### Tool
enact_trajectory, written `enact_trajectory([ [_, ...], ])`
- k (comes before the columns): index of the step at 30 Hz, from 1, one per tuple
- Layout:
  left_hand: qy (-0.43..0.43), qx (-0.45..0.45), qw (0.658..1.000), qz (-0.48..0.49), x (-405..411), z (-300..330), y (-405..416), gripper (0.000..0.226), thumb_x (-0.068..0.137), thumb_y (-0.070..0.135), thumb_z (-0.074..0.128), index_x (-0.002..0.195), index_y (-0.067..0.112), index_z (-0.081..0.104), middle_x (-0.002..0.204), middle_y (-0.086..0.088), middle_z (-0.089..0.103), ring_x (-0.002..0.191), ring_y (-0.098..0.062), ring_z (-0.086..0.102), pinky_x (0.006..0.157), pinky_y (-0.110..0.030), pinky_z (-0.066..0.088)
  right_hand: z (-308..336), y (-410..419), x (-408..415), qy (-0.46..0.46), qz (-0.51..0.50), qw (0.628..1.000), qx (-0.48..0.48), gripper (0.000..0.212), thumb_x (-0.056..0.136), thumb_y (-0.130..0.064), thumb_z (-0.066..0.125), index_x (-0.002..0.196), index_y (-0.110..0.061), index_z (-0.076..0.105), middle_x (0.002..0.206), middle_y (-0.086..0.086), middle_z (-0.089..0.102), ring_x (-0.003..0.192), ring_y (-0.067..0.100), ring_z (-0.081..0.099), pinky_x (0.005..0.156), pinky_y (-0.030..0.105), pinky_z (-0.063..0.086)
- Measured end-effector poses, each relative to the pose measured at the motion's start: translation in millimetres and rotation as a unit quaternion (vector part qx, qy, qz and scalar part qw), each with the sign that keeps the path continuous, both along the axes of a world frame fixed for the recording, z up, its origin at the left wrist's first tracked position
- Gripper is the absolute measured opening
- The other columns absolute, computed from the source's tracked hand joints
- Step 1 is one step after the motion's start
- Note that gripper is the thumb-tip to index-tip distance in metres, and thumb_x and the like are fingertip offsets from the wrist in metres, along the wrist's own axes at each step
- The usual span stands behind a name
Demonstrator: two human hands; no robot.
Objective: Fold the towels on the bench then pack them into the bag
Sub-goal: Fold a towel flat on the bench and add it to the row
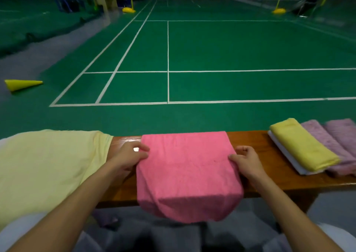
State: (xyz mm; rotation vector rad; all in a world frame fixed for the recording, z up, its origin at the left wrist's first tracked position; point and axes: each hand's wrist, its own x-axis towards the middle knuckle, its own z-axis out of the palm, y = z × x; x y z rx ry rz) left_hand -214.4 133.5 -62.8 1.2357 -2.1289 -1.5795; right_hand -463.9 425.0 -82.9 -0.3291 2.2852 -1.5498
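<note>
Spreading behind everything is the green court floor [212,45] with white lines, a yellow cone [23,84] lying on its side at far left. Next in size, the wooden desk [254,141] runs across the lower view. A pale yellow towel [48,165], unfolded, drapes over its left end. At centre lies the pink towel [186,170], flat on the desk top with its near portion hanging over the front edge toward the person. At right, a folded stack [308,149]: one yellow over white, lilac ones beside it, touching. No bag in view. Left hand [129,157] pinches the pink towel's left edge, thumb and fingers curled on the cloth; right hand [244,159] pinches the right edge likewise, remaining fingers loosely curled. Judgement: step in hand is a fold of the pink towel, task perhaps midway, with the yellow towel not yet folded and packing not begun. To do it well: keep both grips level, hold the cloth taut between them so no crease is trapped, carry the hanging part up and over, match edge to far edge, then press flat before letting go. Risk: the overhang's weight dragging the towel off the desk.
</note>
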Motion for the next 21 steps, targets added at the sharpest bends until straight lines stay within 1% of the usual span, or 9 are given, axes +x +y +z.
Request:
enact_trajectory([
  [2,-0.045,-0.012,0.997,-0.060,1,0,-5,0.025,0.062,0.037,0.089,0.086,0.035,0.081,0.102,-0.005,0.073,0.085,-0.017,0.063,0.076,-0.030,0.043,3,3,-2,0.003,0.027,1.000,-0.010,0.026,0.092,0.000,0.072,0.114,-0.011,0.065,0.085,-0.001,0.063,0.058,0.001,0.057,0.045,0.009,0.039],
  [3,-0.061,-0.006,0.995,-0.085,3,0,-5,0.032,0.057,0.041,0.091,0.087,0.038,0.082,0.102,-0.005,0.073,0.084,-0.017,0.061,0.075,-0.035,0.040,2,5,-4,0.003,0.061,0.998,-0.002,0.021,0.093,0.000,0.071,0.112,-0.010,0.070,0.086,-0.001,0.065,0.056,-0.004,0.058,0.045,0.007,0.039],
  [5,-0.063,0.015,0.993,-0.094,5,4,-2,0.030,0.066,0.029,0.095,0.093,0.032,0.083,0.096,-0.005,0.066,0.078,-0.019,0.053,0.069,-0.037,0.035,4,8,-4,0.013,0.118,0.993,0.011,0.013,0.095,-0.002,0.071,0.103,-0.009,0.078,0.091,-0.001,0.071,0.062,-0.011,0.059,0.052,0.005,0.041],
  [7,-0.043,0.017,0.994,-0.096,7,13,-1,0.020,0.079,0.018,0.091,0.096,0.024,0.082,0.091,-0.003,0.060,0.072,-0.018,0.048,0.056,-0.032,0.030,7,12,-3,0.027,0.113,0.993,-0.005,0.012,0.093,-0.005,0.075,0.100,-0.012,0.081,0.097,-0.002,0.076,0.076,-0.003,0.062,0.060,0.006,0.044],
  [10,-0.023,-0.008,0.996,-0.084,16,31,-4,0.013,0.084,0.023,0.087,0.096,0.027,0.082,0.077,0.008,0.061,0.061,-0.009,0.047,0.050,-0.024,0.031,18,20,0,0.047,0.072,0.995,-0.051,0.015,0.090,-0.011,0.080,0.102,-0.019,0.082,0.103,-0.003,0.078,0.084,0.001,0.064,0.070,0.011,0.049],
  [13,0.031,0.034,0.996,-0.075,28,53,4,0.018,0.087,0.017,0.084,0.104,0.017,0.080,0.072,0.008,0.068,0.059,-0.003,0.054,0.056,-0.024,0.039,27,28,6,0.020,0.063,0.995,-0.079,0.018,0.090,-0.012,0.080,0.106,-0.020,0.082,0.106,0.001,0.077,0.081,0.005,0.064,0.063,0.020,0.055],
  [15,0.061,0.056,0.993,-0.088,36,67,8,0.026,0.082,0.013,0.086,0.108,0.013,0.080,0.091,-0.007,0.079,0.076,-0.010,0.067,0.071,-0.031,0.049,39,33,11,0.038,0.086,0.993,-0.075,0.024,0.089,-0.011,0.080,0.112,-0.018,0.081,0.108,0.001,0.077,0.087,0.009,0.065,0.062,0.023,0.058],
  [18,0.081,0.004,0.991,-0.104,45,90,6,0.035,0.076,0.012,0.089,0.110,0.012,0.080,0.103,-0.014,0.079,0.092,-0.023,0.072,0.090,-0.047,0.055,66,40,13,0.110,0.123,0.985,-0.049,0.032,0.086,-0.012,0.083,0.117,-0.018,0.079,0.111,-0.007,0.077,0.099,0.004,0.071,0.077,0.025,0.062],
  [21,0.103,-0.061,0.986,-0.112,50,114,5,0.040,0.073,0.007,0.091,0.111,0.013,0.078,0.101,-0.010,0.080,0.090,-0.017,0.074,0.086,-0.036,0.060,97,40,14,0.167,0.153,0.974,-0.027,0.040,0.084,-0.015,0.086,0.122,-0.013,0.077,0.113,-0.007,0.077,0.102,0.001,0.072,0.090,0.028,0.061],
])
